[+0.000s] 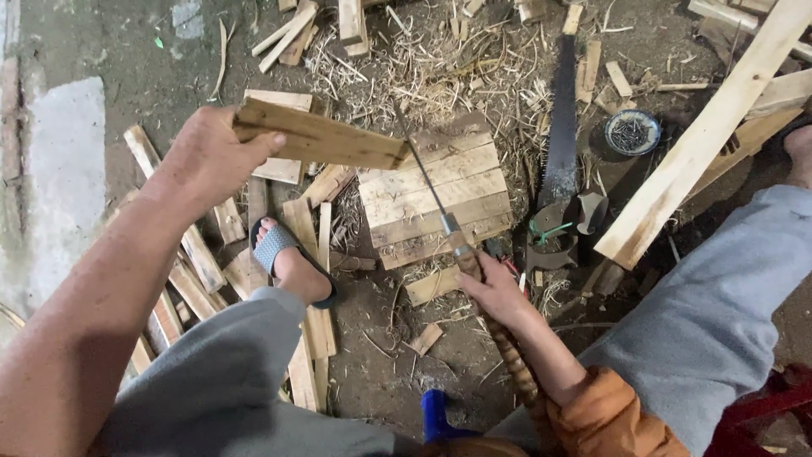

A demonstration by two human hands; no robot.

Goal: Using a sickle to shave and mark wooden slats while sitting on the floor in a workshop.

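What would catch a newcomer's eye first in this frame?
The left hand holds a wooden slat raised at centre, while the right hand swings a long blade into its end. Below lies a small slatted board; a saw rests to its right.

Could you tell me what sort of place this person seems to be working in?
Probably an informal woodworking spot on bare ground: wood offcuts and shavings litter the dirt, a hand saw lies nearby, and a small bowl of nails sits beside it.
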